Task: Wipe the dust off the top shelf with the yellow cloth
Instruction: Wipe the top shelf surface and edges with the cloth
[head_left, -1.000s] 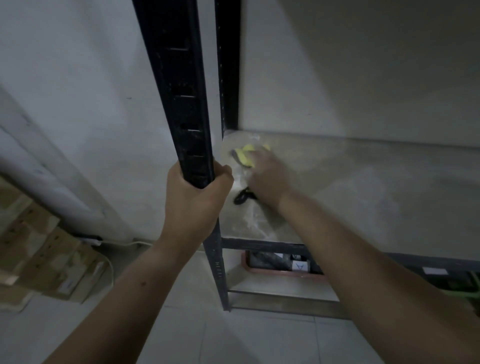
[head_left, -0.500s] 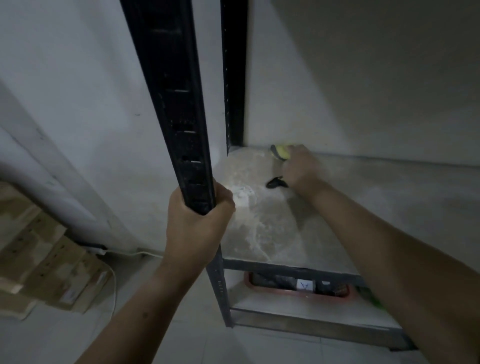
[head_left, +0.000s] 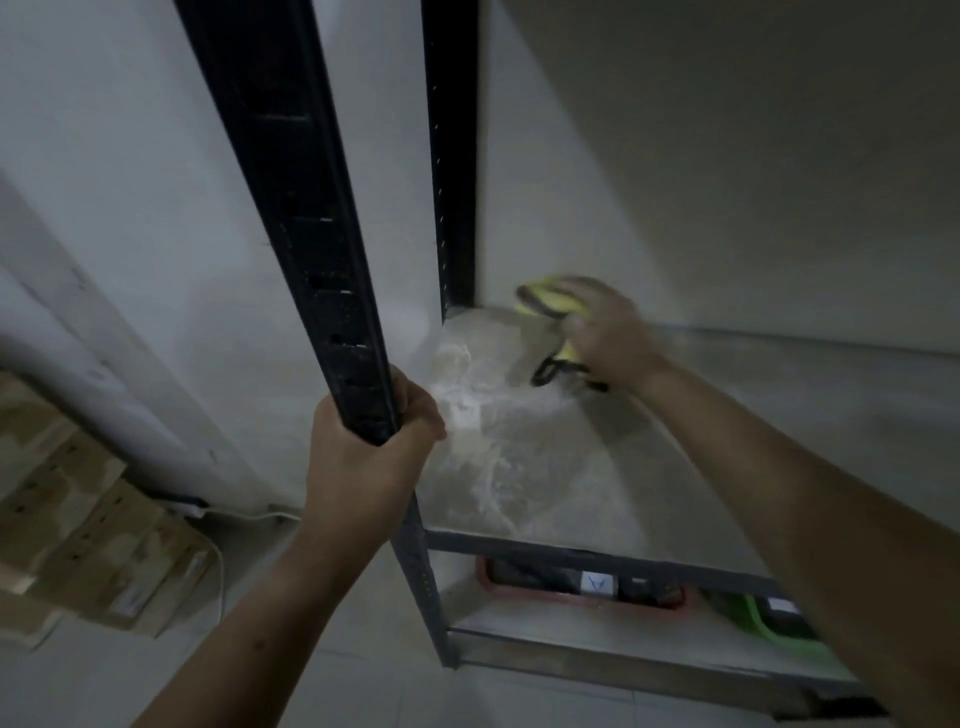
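The top shelf (head_left: 649, 467) is a pale dusty board with white smears near its left end. My right hand (head_left: 605, 332) presses the yellow cloth (head_left: 548, 299) down at the back left corner, close to the wall; the cloth has dark edging and a black loop hangs out below my palm. Motion blurs the hand and cloth. My left hand (head_left: 363, 457) is wrapped around the black front upright post (head_left: 311, 260) of the rack, at shelf height.
A second black post (head_left: 457, 156) stands at the back corner against the white wall. Below, a lower shelf holds a red-rimmed tray (head_left: 571, 587) and a green item (head_left: 753, 623). Wooden boards (head_left: 78, 545) and a white cable lie on the floor at left.
My right hand has swept the cloth from the middle of the shelf's left end back toward the rear corner by the wall. My left hand has kept its grip on the post.
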